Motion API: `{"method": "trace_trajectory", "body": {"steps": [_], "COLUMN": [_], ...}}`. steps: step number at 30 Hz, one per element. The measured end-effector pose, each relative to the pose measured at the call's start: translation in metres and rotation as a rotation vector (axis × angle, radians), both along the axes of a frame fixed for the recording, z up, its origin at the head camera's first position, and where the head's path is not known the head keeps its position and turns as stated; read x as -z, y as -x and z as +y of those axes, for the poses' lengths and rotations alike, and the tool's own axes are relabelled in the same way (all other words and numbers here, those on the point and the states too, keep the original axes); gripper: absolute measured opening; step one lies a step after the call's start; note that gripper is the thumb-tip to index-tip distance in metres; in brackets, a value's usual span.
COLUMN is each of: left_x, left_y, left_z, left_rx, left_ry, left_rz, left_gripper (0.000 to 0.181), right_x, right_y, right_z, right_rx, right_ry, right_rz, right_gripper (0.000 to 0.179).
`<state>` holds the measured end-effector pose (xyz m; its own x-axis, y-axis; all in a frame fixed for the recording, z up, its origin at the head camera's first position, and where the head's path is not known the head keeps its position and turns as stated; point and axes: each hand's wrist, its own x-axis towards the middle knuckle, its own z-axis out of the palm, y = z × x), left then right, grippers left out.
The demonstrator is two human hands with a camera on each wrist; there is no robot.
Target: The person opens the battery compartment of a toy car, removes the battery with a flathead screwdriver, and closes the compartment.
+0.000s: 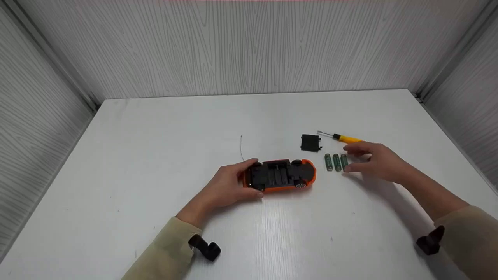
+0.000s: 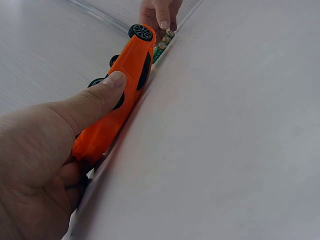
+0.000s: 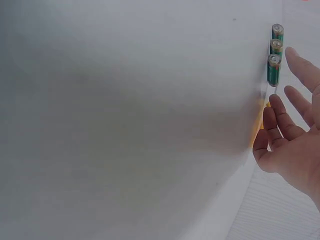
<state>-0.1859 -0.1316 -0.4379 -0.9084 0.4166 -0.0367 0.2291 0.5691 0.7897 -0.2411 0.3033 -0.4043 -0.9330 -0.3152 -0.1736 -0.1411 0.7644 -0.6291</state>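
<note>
An orange toy car (image 1: 282, 175) lies upside down on the white table, its black underside and an open battery compartment facing up. My left hand (image 1: 227, 186) grips its left end, thumb along the near side and fingers on the far side. In the left wrist view the thumb presses on the car's orange side (image 2: 131, 75). Three green batteries (image 1: 337, 162) stand in a row to the right of the car. My right hand (image 1: 377, 161) is beside the rightmost battery (image 3: 273, 72), its fingers parted and relaxed, with thumb and forefinger on either side of that battery's end.
A black battery cover (image 1: 310, 143) lies behind the car. Beyond the batteries is a yellow-handled screwdriver (image 1: 346, 138), its handle end partly behind the right hand. A thin antenna wire (image 1: 241, 148) extends backward from the car's left end. Wood-grain panels (image 1: 249, 46) enclose the table.
</note>
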Motion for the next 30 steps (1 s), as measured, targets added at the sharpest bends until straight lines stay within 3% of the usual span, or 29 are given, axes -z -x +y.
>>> {"method": "trace_trajectory", "body": {"steps": [12,30], "left_x": [0.002,0.000], "left_y": [0.001,0.000], "left_z": [0.000,0.000], "left_rx": [0.003,0.003], "left_ry": [0.004,-0.013], "left_rz": [0.007,0.003], "left_gripper": [0.096,0.095], "right_x": [-0.004,0.005], "right_y": [0.014,0.043], "right_z": [-0.023,-0.054], "right_rx": [-0.019,-0.006], "right_ry": [0.058,0.073], "right_rz": [0.057,0.019], "right_gripper": [0.059,0.062]}}
